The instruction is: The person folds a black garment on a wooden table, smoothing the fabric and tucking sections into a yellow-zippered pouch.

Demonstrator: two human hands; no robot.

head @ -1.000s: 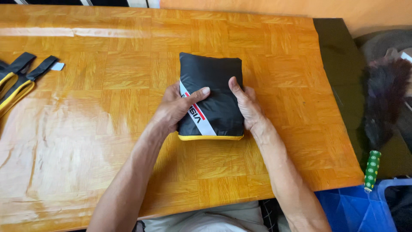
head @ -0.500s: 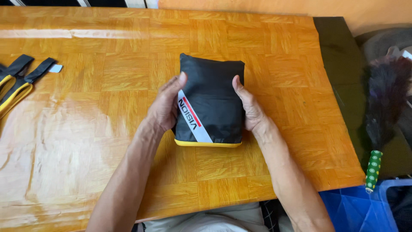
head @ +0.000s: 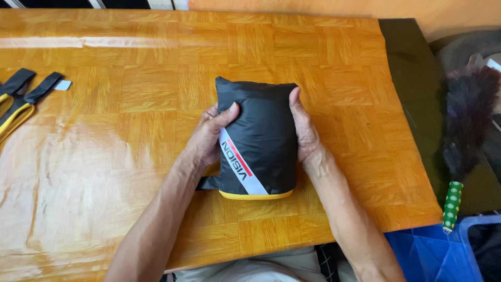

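Note:
A folded black fabric pouch [head: 263, 130] with a yellow bottom edge and a white and red diagonal stripe is held near the middle of the wooden table [head: 130, 89]. My left hand [head: 209, 138] grips its left side, thumb laid over the front. My right hand [head: 305, 130] grips its right side, thumb pressing near the top corner. The pouch is tilted up off the table, its yellow edge toward me. A small black flap sticks out at its lower left.
Black and yellow straps [head: 18, 102] with a small white tag lie at the table's left edge. To the right, off the table, stand a dark feather duster with a green dotted handle [head: 453, 204] and a blue plastic bin [head: 438, 250].
Both hands have squeezed the pouch narrower and pulled it nearer to me, lifting it from the table. My left thumb has come back over the front.

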